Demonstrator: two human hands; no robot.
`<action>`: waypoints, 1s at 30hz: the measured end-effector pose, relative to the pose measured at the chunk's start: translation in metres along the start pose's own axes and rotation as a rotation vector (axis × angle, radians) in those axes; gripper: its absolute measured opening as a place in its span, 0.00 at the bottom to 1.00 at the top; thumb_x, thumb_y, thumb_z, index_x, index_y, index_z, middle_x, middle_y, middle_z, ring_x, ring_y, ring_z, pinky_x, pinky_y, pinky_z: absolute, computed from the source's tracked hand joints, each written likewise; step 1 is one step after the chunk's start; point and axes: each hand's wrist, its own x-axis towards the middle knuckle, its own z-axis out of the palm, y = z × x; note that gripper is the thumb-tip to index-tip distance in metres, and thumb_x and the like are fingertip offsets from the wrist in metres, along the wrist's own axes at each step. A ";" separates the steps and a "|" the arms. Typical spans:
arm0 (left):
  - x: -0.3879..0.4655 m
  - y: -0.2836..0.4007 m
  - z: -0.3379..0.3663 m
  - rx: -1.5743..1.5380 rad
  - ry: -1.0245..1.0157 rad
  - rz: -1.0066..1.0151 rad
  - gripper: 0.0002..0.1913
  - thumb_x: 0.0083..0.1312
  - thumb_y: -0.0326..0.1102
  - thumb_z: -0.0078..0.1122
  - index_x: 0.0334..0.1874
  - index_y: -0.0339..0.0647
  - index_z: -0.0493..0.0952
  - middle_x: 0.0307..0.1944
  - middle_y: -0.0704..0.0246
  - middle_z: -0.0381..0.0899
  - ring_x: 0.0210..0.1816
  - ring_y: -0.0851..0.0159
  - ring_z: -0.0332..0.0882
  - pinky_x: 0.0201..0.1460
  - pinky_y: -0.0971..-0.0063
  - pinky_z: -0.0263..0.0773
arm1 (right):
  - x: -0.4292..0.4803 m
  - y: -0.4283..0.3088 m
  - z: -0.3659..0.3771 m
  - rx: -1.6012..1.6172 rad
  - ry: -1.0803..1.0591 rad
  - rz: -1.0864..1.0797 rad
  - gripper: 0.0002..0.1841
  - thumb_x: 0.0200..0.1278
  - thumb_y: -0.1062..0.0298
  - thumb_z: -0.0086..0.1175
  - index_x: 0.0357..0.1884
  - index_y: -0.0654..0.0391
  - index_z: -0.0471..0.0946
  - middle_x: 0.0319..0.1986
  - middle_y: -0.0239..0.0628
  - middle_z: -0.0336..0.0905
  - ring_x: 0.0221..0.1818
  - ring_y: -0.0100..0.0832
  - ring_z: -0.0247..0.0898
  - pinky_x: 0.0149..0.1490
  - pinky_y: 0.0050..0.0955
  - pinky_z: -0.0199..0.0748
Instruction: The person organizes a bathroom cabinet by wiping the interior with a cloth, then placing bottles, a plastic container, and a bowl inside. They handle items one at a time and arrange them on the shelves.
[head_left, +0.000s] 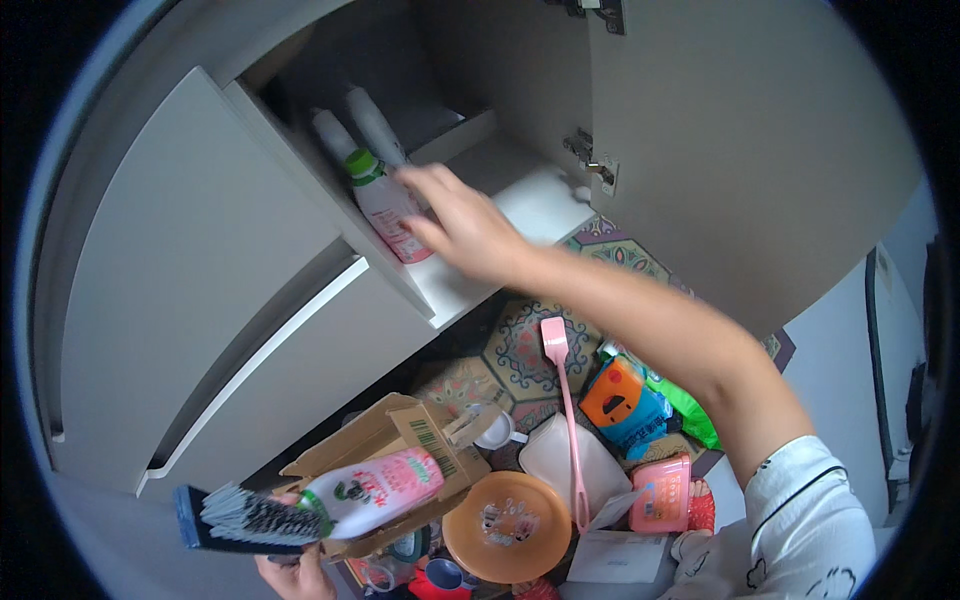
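Note:
My right hand (469, 225) reaches into the cabinet, blurred, fingers apart, right beside a white and pink bottle with a green cap (386, 214). Whether it touches the bottle is not clear. That bottle stands at the cabinet's left wall, with two white bottles (375, 124) behind it. At the lower left, my left hand (296, 574) is closed around a brush with grey and black bristles (259, 517) and the neck of a second pink and white bottle (382, 491). This bottle lies tilted over a cardboard box (352, 442); some of the left fingers are hidden.
The cabinet door (720, 135) stands open at right. On the patterned floor are an orange basin (506, 525), a pink long-handled brush or scoop (568, 405), a white mug (496, 433), an orange and blue pack (626, 405), a pink tub (660, 495) and a blue cup (444, 574).

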 end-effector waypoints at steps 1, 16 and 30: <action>0.004 0.005 0.006 -0.090 -0.034 -0.040 0.18 0.69 0.24 0.63 0.60 0.30 0.76 0.57 0.61 0.79 0.37 0.72 0.77 0.37 0.81 0.72 | -0.028 -0.025 -0.007 0.052 -0.070 -0.008 0.27 0.68 0.58 0.61 0.66 0.56 0.72 0.54 0.49 0.79 0.50 0.57 0.81 0.53 0.49 0.81; 0.033 0.057 0.061 -0.366 0.060 -0.196 0.18 0.79 0.33 0.56 0.66 0.32 0.73 0.37 0.71 0.77 0.22 0.81 0.61 0.22 0.84 0.55 | -0.111 -0.059 -0.043 0.308 -0.085 0.352 0.50 0.51 0.51 0.80 0.70 0.59 0.62 0.45 0.50 0.87 0.43 0.40 0.88 0.49 0.37 0.85; -0.084 -0.023 0.028 0.140 -0.180 -0.260 0.34 0.51 0.13 0.65 0.65 0.31 0.75 0.70 0.53 0.74 0.75 0.54 0.67 0.79 0.60 0.57 | -0.037 0.034 0.007 0.277 -0.280 0.321 0.47 0.63 0.57 0.71 0.78 0.59 0.57 0.61 0.54 0.65 0.54 0.46 0.75 0.60 0.35 0.75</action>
